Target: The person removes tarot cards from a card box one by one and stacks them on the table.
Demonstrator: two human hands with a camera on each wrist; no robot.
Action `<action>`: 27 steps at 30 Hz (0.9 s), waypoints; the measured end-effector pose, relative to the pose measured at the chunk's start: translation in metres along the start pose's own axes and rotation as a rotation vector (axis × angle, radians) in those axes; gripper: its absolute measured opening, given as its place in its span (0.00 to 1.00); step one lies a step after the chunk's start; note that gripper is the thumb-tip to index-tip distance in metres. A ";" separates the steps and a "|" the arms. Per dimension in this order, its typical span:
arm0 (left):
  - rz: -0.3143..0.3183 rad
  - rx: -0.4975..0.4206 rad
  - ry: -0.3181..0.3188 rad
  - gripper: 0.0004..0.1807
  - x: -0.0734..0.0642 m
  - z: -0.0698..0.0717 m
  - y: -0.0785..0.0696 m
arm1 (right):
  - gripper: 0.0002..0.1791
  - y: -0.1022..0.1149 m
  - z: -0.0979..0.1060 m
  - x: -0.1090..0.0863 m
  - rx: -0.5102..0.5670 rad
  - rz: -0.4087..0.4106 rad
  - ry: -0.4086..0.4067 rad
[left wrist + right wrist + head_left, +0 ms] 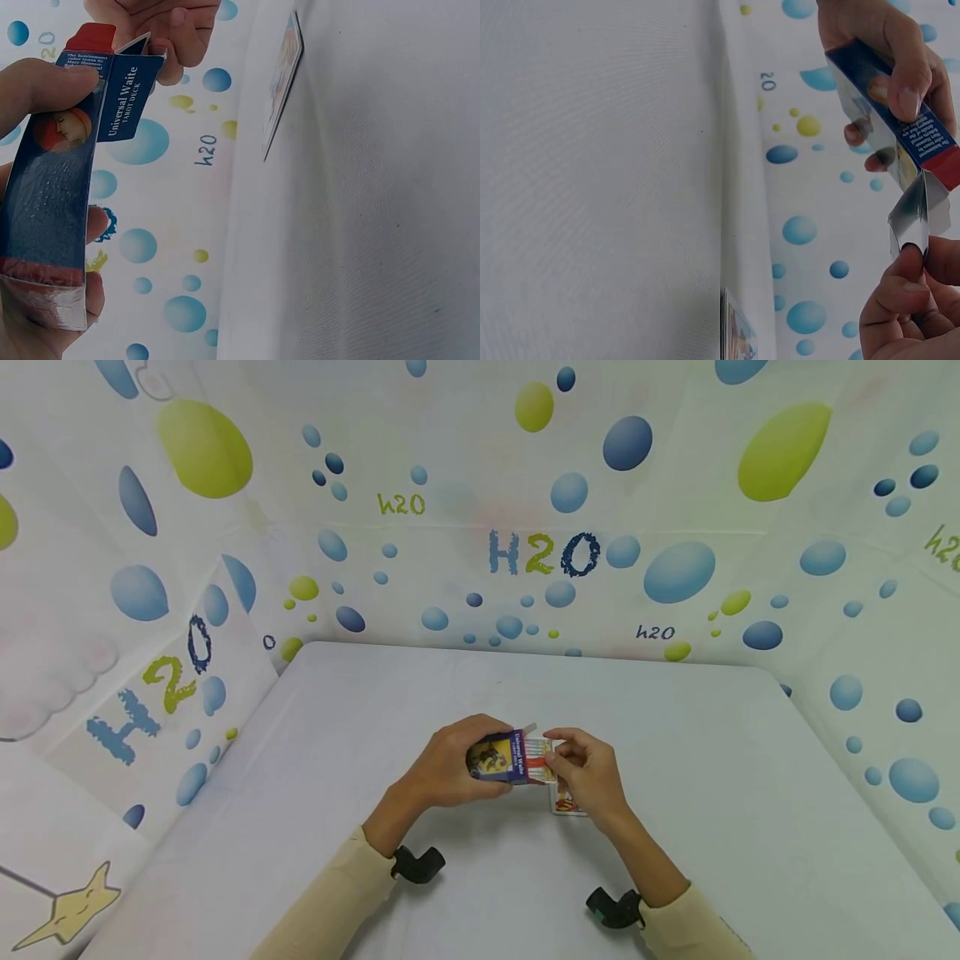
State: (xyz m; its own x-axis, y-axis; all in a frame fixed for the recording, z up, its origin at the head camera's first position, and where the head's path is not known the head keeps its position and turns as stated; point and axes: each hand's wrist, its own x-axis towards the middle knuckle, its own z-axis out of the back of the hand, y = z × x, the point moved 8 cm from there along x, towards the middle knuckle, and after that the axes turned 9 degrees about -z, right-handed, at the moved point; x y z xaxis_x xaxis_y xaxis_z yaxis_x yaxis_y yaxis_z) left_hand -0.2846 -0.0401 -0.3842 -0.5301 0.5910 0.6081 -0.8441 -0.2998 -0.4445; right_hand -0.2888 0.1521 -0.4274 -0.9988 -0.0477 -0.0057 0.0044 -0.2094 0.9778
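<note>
Left hand [446, 768]: curled around the tarot box, with the thumb pressed along a narrow side and at least two fingertips bent round from beneath; gap filled by the box.
Right hand [592, 772]: bent at the box's opened end, with thumb and a finger pinched together on a flap [909, 217]; remaining fingers folded inward.
Tarot box [491, 760]: held above the table, roughly midway between the left and right edges and well in from the far edge; tilted in both wrist views, marked "Universal Waite Tarot Deck", with a red tab [93, 36] at the opened end.
Picture cards [567, 803]: lying on the table just beside the box's opened end, lower than it and partly hidden by the right hand; layered in a low stack, too thin to count.
Table [375, 710]: covered in white, with both far corners in view.
Count: two hands, one tarot box, one stack of cards, two black wrist devices [420, 865], two beige sleeves [322, 893].
Backdrop [465, 435]: white, printed with blue and green drops and "H2O" lettering, rising beyond the far edge.
</note>
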 end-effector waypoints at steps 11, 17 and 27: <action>0.014 -0.007 -0.002 0.38 0.000 0.001 0.003 | 0.09 0.001 0.006 -0.002 0.028 -0.016 -0.059; 0.026 -0.015 -0.002 0.38 -0.001 0.002 0.002 | 0.08 0.000 0.009 -0.001 0.046 -0.029 -0.100; 0.030 -0.010 -0.004 0.38 -0.002 0.004 0.003 | 0.07 0.001 0.013 -0.002 0.080 -0.022 -0.142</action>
State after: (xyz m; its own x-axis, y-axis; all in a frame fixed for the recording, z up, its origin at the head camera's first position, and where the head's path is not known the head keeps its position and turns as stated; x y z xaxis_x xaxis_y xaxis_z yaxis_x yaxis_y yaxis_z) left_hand -0.2870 -0.0453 -0.3841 -0.5551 0.5788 0.5974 -0.8273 -0.3099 -0.4686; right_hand -0.2873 0.1652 -0.4238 -0.9954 0.0954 -0.0033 -0.0158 -0.1306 0.9913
